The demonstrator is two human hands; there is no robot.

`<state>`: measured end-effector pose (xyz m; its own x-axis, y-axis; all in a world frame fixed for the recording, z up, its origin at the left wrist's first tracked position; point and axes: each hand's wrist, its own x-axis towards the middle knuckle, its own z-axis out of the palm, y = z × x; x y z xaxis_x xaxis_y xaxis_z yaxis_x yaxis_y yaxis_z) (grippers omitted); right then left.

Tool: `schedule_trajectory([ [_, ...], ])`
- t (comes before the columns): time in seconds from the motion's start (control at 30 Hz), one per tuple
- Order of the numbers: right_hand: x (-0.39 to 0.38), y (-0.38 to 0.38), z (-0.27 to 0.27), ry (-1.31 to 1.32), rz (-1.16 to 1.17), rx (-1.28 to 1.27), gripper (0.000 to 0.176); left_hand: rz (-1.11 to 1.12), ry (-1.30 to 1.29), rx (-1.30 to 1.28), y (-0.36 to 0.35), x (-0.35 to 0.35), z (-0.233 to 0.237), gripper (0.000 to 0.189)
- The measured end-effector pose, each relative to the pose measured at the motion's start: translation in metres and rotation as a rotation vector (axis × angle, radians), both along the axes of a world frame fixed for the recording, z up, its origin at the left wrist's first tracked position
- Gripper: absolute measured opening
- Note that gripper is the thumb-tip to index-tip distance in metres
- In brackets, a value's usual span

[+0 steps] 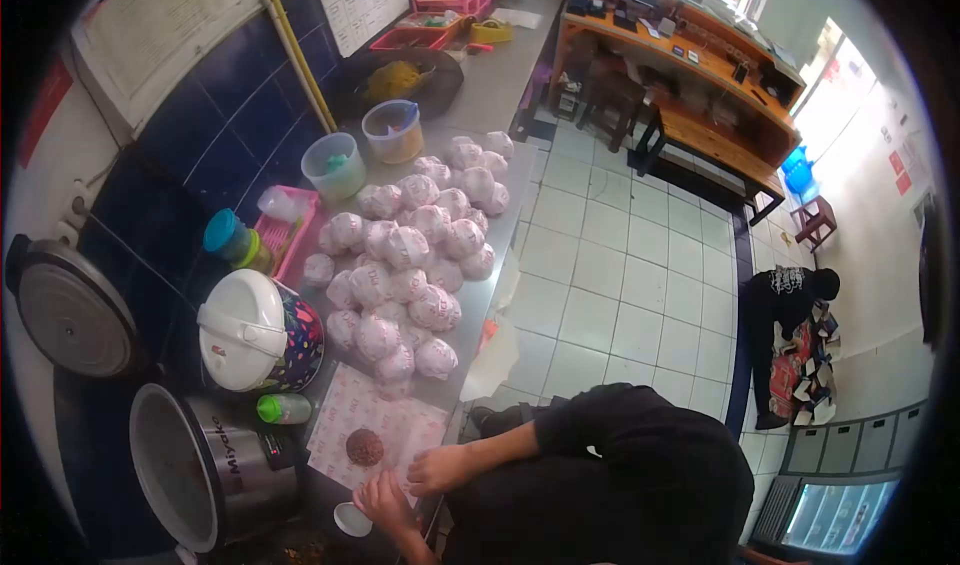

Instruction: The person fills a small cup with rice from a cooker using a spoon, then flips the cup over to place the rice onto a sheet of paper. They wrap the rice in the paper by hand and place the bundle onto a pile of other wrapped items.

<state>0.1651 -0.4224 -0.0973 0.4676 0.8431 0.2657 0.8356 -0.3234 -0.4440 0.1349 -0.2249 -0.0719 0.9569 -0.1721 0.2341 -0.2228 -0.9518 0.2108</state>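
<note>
My left hand (385, 502) is at the near edge of a printed wrapping paper (335, 430), its bent fingers closed on the edge. Just right of it, my right hand (437, 470) has its fingers curled down on the paper's right corner. A round brown food portion (364, 448) rests on the paper between the hands and a large pile of wrapped round bundles (408, 248). A small white dish or lid (352, 519) lies beside my left hand.
A steel pot (240, 455), green-capped bottle (284, 409) and lidded patterned bucket (300, 340) line the left. Farther along are two plastic tubs (334, 168), a dark wok (440, 90) and pink trays (410, 38). Another person (775, 305) bends down at the far right.
</note>
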Motion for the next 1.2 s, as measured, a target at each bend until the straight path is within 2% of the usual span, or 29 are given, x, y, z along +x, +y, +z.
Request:
schedule_trajectory([
  [0.1, 0.001, 0.009, -0.042, -0.03, 0.06, 0.003, 0.024, -0.048, 0.06, -0.1, 0.007, 0.008, -0.007, 0.017],
  [0.17, 0.002, 0.014, -0.071, -0.302, -0.064, 0.091, 0.019, -0.12, 0.031, -0.089, 0.008, 0.006, -0.008, 0.021],
  [0.23, 0.005, 0.034, -0.098, -0.107, 0.054, -0.356, 0.022, -0.136, 0.1, -0.097, -0.012, 0.003, 0.032, 0.019],
  [0.27, 0.01, 0.025, -0.086, 0.013, 0.132, -0.234, 0.023, -0.136, 0.123, -0.129, -0.014, 0.002, 0.036, 0.018],
  [0.3, 0.011, 0.019, -0.071, 0.245, 0.1, -0.157, 0.025, -0.129, 0.101, -0.177, -0.011, -0.002, 0.03, 0.021],
  [0.33, 0.009, 0.014, -0.054, 0.269, 0.113, -0.26, 0.027, -0.111, 0.106, -0.17, -0.009, -0.009, 0.026, 0.023],
  [0.37, 0.015, 0.017, -0.012, 0.308, 0.114, -0.538, 0.027, -0.105, 0.07, -0.209, -0.002, -0.018, 0.007, 0.024],
  [0.4, 0.01, 0.01, -0.008, 0.121, 0.069, -0.286, 0.028, -0.083, 0.058, -0.223, -0.002, -0.025, 0.0, 0.022],
  [0.43, 0.001, 0.006, -0.007, 0.127, 0.139, -0.284, 0.028, -0.014, 0.067, -0.22, 0.0, -0.034, -0.005, 0.022],
  [0.5, -0.006, 0.001, 0.001, 0.12, 0.064, -0.047, 0.027, -0.071, 0.117, -0.225, 0.001, -0.04, -0.013, 0.021],
  [0.53, -0.005, -0.001, 0.013, 0.123, 0.086, -0.051, 0.027, -0.049, 0.117, -0.229, 0.001, -0.043, -0.014, 0.021],
  [0.6, 0.013, 0.004, 0.059, 0.508, 0.306, -0.218, 0.024, -0.09, 0.104, -0.314, 0.002, -0.046, -0.012, 0.021],
  [0.67, 0.049, 0.024, 0.061, 0.152, 0.193, -0.268, 0.02, -0.055, 0.142, -0.325, -0.002, -0.045, -0.012, 0.022],
  [0.7, 0.074, 0.036, 0.063, 0.142, 0.024, -0.191, 0.019, -0.028, 0.176, -0.323, -0.003, -0.046, -0.012, 0.022],
  [0.73, 0.106, 0.056, 0.037, 0.091, -0.055, -0.188, 0.02, -0.037, 0.184, -0.304, 0.0, -0.047, -0.017, 0.023],
  [0.77, 0.13, 0.069, 0.018, -0.078, -0.145, -0.127, 0.025, -0.036, 0.178, -0.306, 0.001, -0.048, -0.019, 0.023],
  [0.8, 0.149, 0.08, 0.017, 0.089, -0.215, -0.267, 0.039, -0.043, 0.181, -0.284, 0.001, -0.047, -0.021, 0.022],
  [0.83, 0.166, 0.088, 0.007, 0.083, -0.218, -0.262, 0.039, -0.051, 0.184, -0.26, 0.003, -0.045, -0.021, 0.022],
  [0.93, 0.195, 0.106, -0.016, 0.047, -0.073, -0.499, 0.069, -0.142, 0.162, -0.283, 0.009, -0.034, -0.016, 0.02],
  [1.07, 0.203, 0.121, -0.01, 0.055, -0.093, -0.606, 0.072, -0.174, 0.181, -0.271, 0.015, -0.027, -0.012, 0.018],
  [1.13, 0.21, 0.129, -0.006, 0.117, -0.015, -0.769, 0.072, -0.206, 0.191, -0.254, 0.018, -0.023, -0.014, 0.015],
  [1.17, 0.21, 0.128, -0.007, 0.121, -0.026, -0.77, 0.072, -0.217, 0.192, -0.255, 0.02, -0.021, -0.015, 0.015],
  [1.2, 0.208, 0.126, -0.008, 0.088, -0.005, -0.716, 0.064, -0.225, 0.164, -0.258, 0.021, -0.019, -0.017, 0.014],
])
